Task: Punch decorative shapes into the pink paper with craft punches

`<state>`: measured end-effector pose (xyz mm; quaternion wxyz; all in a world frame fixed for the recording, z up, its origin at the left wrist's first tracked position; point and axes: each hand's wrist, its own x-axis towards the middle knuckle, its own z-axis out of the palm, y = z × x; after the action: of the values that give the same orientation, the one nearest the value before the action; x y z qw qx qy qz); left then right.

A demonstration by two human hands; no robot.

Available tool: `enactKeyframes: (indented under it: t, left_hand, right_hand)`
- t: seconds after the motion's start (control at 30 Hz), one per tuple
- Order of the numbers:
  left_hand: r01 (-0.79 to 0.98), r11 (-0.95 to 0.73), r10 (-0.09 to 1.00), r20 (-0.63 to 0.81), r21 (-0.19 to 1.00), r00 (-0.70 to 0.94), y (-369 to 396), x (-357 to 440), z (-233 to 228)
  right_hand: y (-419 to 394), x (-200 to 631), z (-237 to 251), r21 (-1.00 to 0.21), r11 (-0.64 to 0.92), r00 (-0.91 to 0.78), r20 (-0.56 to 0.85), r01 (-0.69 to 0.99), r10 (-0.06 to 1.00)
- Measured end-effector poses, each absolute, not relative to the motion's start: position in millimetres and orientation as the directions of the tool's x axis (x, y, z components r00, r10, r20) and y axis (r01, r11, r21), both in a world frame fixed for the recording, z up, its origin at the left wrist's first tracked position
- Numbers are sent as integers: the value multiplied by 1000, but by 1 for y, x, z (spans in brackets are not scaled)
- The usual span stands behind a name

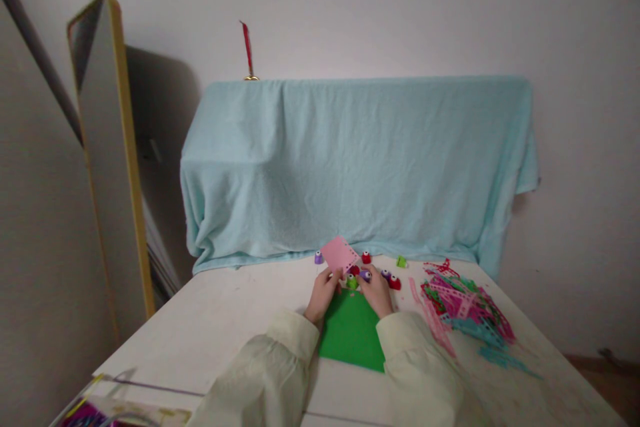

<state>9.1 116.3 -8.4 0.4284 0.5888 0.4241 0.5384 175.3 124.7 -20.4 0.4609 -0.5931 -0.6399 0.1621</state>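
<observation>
My left hand (324,295) is closed on the lower corner of a square of pink paper (339,253), tilted up, with small holes punched along its right and lower edges. My right hand (376,290) has its fingers closed around a small purple craft punch (365,276). Between the hands sit a green craft punch (351,281) and a red one (355,270), partly hidden. Under both hands lies a green sheet (351,331), with a small pink scrap near its top edge.
More punches stand around: purple (319,257), red (367,257), green (401,261) and another red (395,283). Punched paper strips (467,307) are heaped at the right. A light blue towel (360,167) hangs behind the white table (240,313). A packet (125,410) lies front left.
</observation>
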Motion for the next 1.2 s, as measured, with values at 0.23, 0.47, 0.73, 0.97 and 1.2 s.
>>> enactKeyframes:
  t: [0.23, 0.47, 0.73, 0.97, 1.2]
  left_hand:
    - [-471, -101, 993, 116, 876, 4, 121, 8, -4]
    - [-514, -17, 995, 65, 858, 75, 114, 7, 8]
    - [-430, -169, 985, 136, 887, -106, 128, 9, -8]
    - [-505, -103, 991, 43, 857, -129, 132, 0, -13]
    - [-621, -29, 999, 14, 783, -30, 128, 3, -9]
  right_hand:
    - [132, 181, -32, -755, 192, 213, 403, 627, 890]
    - [136, 184, -34, -706, 245, 185, 473, 665, 861]
    - [133, 184, -32, -636, 253, 165, 522, 729, 837]
    - [120, 176, -14, -557, 264, 182, 620, 788, 763]
    - [109, 168, 3, -516, 355, 144, 700, 780, 699]
